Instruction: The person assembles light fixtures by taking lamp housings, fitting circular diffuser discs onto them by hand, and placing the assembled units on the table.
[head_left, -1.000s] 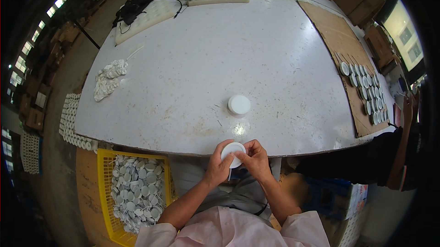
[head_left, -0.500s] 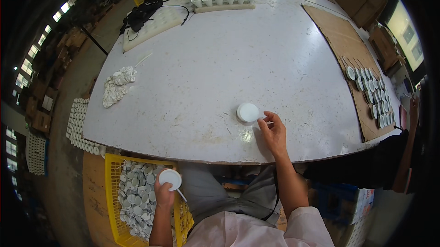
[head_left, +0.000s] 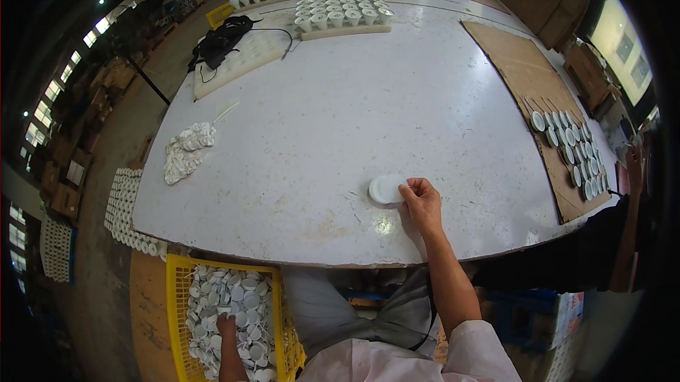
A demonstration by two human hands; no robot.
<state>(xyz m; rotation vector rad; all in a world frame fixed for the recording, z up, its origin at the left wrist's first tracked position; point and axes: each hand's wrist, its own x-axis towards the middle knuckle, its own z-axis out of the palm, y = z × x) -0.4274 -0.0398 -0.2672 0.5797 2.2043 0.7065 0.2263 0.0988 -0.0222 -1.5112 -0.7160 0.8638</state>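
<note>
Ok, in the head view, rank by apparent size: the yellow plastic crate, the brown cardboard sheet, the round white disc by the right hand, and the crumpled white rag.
1. Brown cardboard sheet
2. Yellow plastic crate, though it sits nearer the camera, so the gap is unsure
3. Crumpled white rag
4. Round white disc

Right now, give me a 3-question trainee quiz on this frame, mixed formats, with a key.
1. True or false: the right hand is on the white table, touching the white round lid.
2. Where is the left hand?
A. on the crumpled white rag
B. down in the yellow crate among the small white parts
C. on the cardboard sheet
3. Fill in: the row of round caps at the table's right side lies on a sheet of ____.

Key: 1 true; 2 B; 3 cardboard.
</note>
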